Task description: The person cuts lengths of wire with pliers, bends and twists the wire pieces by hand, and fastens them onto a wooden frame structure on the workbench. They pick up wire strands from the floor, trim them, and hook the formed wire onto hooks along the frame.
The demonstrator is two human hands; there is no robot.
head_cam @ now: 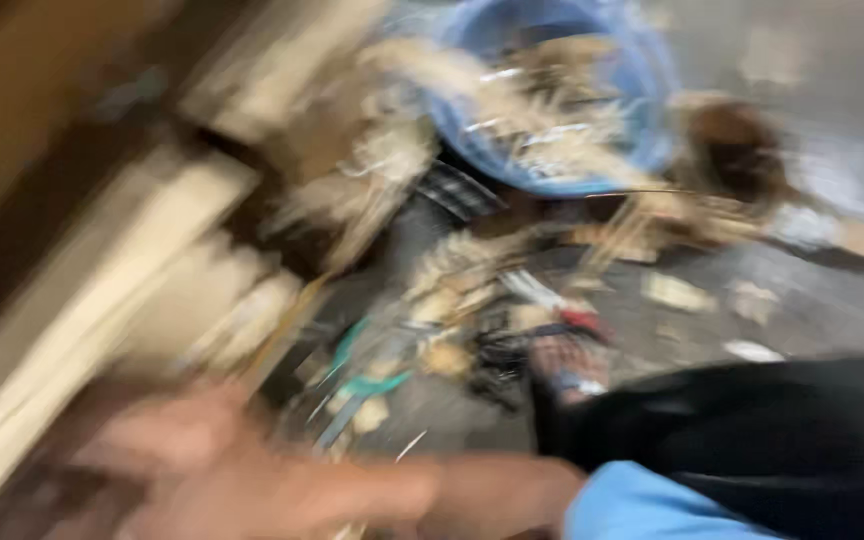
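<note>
scrap pile (472,300), centre of the frame on a dark grey floor (832,300): pale fibrous strips, bits of paper or husk, a teal loop, a red-tipped piece, dark tangled bits. everything is motion-blurred, so kinds are rough guesses.

near: one bare hand (202,470) sweeps across the lower left, forearm running in from a light blue sleeve (642,505) at the bottom edge. which hand it is cannot be told, nor whether the fingers are apart or together; nothing clearly sits in it. it is nearest the low edge of the pile, by the teal loop (362,375). no second hand shows. a black cloth mass (752,440), likely the person's clothing, fills the lower right.

middle: the pile itself. judged from its look, it is light, dry and loose, soft rather than stiff, apt to shed and crumble if pinched. the long pale strips look best taken as a bunch near their middle; small flakes would need scooping, not pinching. the thin shiny slivers may be sharp, so worth avoiding with bare fingertips.

far: a blue round basin (642,100), upper centre, holding more of the same straw-like stuff, some spilling over its near rim. a brown clump (732,150) just right of it. pale boards (102,270) slant along the left side.
</note>
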